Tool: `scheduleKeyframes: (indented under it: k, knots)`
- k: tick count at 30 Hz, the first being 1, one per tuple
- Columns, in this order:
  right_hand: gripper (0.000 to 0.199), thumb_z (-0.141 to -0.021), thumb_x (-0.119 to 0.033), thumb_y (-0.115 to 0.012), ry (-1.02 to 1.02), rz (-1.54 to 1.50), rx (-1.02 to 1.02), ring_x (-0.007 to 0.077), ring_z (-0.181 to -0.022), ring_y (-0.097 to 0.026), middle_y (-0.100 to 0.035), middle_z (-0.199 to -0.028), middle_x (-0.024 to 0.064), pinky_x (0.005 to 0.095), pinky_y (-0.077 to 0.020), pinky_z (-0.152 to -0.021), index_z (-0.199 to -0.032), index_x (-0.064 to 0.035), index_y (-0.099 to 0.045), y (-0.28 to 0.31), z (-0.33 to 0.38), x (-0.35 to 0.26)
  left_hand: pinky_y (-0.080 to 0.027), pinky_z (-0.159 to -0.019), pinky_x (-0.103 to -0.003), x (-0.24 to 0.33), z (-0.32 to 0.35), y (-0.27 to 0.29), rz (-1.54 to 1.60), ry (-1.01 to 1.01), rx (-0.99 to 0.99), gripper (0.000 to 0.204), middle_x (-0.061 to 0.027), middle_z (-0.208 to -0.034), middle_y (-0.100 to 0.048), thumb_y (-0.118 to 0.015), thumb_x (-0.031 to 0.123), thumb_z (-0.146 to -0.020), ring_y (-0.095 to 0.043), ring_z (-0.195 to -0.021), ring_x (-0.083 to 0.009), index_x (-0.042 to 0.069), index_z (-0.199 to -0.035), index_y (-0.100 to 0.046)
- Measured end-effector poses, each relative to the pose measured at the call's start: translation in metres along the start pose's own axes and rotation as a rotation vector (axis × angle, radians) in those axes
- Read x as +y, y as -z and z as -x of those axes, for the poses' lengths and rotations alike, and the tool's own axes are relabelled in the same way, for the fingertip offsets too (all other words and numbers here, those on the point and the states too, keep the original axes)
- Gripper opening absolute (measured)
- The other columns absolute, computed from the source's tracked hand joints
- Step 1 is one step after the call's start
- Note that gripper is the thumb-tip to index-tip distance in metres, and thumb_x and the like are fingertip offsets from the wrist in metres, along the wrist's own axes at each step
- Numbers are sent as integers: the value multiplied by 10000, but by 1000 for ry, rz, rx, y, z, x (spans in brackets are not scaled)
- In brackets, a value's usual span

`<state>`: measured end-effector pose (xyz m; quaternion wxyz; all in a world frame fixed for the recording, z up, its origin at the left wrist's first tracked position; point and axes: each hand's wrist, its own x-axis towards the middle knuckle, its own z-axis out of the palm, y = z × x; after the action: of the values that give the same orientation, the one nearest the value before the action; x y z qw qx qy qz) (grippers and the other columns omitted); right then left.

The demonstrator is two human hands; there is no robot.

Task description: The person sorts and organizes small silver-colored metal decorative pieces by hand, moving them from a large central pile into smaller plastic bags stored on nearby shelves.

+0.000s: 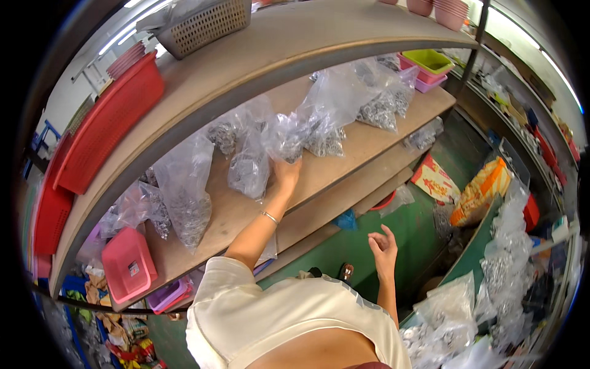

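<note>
My left hand (pixel 287 170) reaches onto the middle shelf and grips the lower part of a clear plastic bag (pixel 284 134) with small shiny pieces inside. The bag covers most of its fingers. Left of it, another clear bag (pixel 247 171) of similar pieces stands on the shelf board (pixel 227 224). To the right, a larger filled bag (pixel 326 140) stands close by. My right hand (pixel 385 248) hangs in the air over the green floor, away from the shelf. Its fingers are loosely bent and apart, with nothing in them.
More filled bags (pixel 187 203) line the shelf, with a pink tray (pixel 129 263) at its left end. Red baskets (pixel 110 123) and a beige basket (pixel 206 27) sit above. At right stand an orange sack (pixel 485 190) and a bench heaped with bags (pixel 445 307).
</note>
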<state>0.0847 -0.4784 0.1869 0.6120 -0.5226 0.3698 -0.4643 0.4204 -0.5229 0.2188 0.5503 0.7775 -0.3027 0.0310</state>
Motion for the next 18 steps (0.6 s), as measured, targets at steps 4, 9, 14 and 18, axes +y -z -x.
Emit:
scheduleKeyframes:
  k: [4,9,14,18]
  knots:
    - [649,-737,-52,-668,100,165,-157,146,-880,-546,-603,-991,93,276,-451,-748,-1285,16,-326,-30,-88,-6,-255,-1015,-362,5,-9,-16,-31,47,138,907,-276,-1294,-325,-756,232,-638,-328,-1208,-350,-120,-1284,-226]
    - [925,-624,-215,-772,265,346,-149,331,-1169,-376,-358,-1302,226,403,-336,-951,-1326,49,-230,-104,-202,4,-293,-977,-359,32,-18,-13,75,220,125,836,-262,-1208,-428,-752,301,-654,-394,-1153,-335,-102,-1243,-318]
    - [818,-619,-244,-777,434,344,-101,329,-1112,-448,-449,-1217,221,388,-367,-914,-1257,36,-349,-172,-289,-1,-321,-943,-352,-18,-22,-32,-93,114,208,602,-223,-1179,-469,-637,313,-773,-439,-1104,-318,-71,-1182,-420]
    - [561,-678,-198,-739,335,270,-26,277,-963,-550,-574,-1055,160,363,-426,-826,-1137,10,-492,-203,-299,-3,-338,-920,-350,-6,-24,-34,163,223,194,439,-178,-1150,-494,-517,261,-870,-461,-1069,-275,-55,-1166,-444]
